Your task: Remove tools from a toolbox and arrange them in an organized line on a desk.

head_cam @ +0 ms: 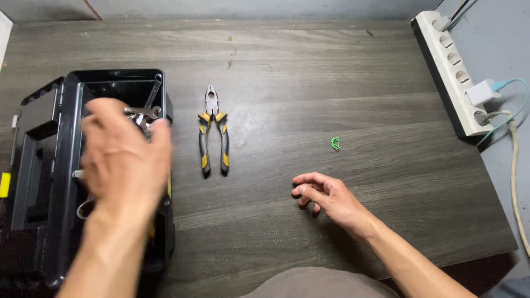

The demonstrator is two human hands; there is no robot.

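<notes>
Two hands over a dark wood-grain counter [342, 83]. Left hand [124, 157] blurred, raised above an open black toolbox [52, 221] at the counter's left side, fingers spread apart, gripping nothing visible. Metal wrenches [144, 113] inside the box, just beyond the fingertips. Right hand [326, 196] resting on the counter, fingers loosely curled, empty. Yellow-and-black pliers [213, 138] flat on the counter just right of the toolbox, jaws pointing away. Small green band [335, 144] further right, apart from both hands. White power strip [450, 72] along the right edge.
</notes>
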